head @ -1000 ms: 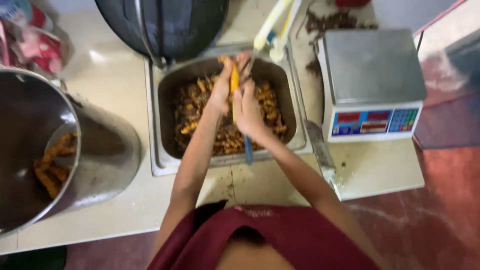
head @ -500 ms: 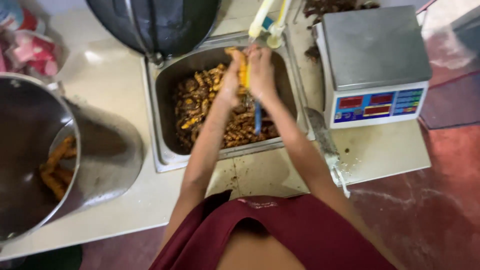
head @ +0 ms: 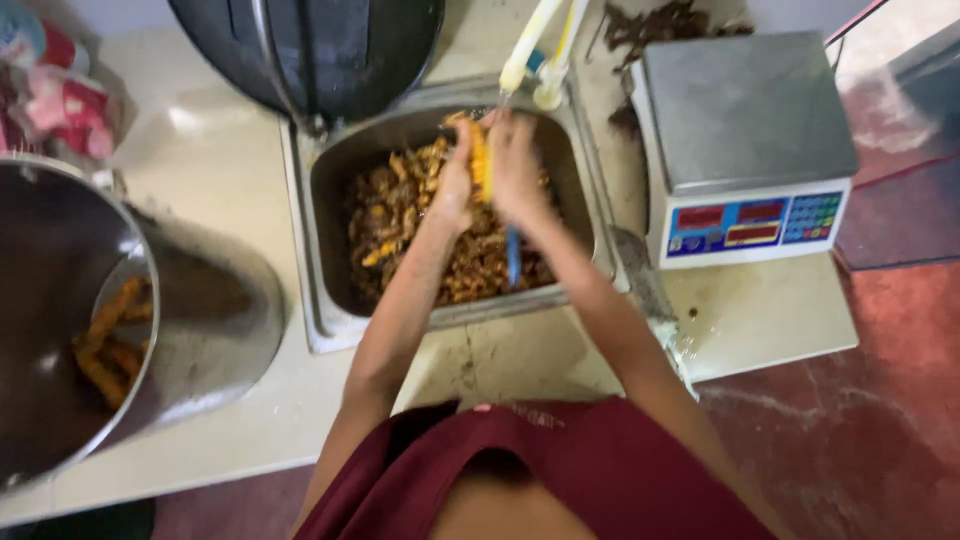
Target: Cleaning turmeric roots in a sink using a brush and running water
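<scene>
Both hands work over the steel tray of brown-orange roots: the left hand is closed around an orange root, and the right hand grips a blue-handled tool beside it, near the scale.

I see my left hand and right hand held close together above the steel tray, both closed on an orange root piece at about 12 o'clock of the tray. A blue-handled tool hangs below the right hand. The tray holds brownish-orange scraps. At 3 o'clock on the bench stands a weighing scale; at 9 o'clock, a large steel pot with orange pieces inside.
</scene>
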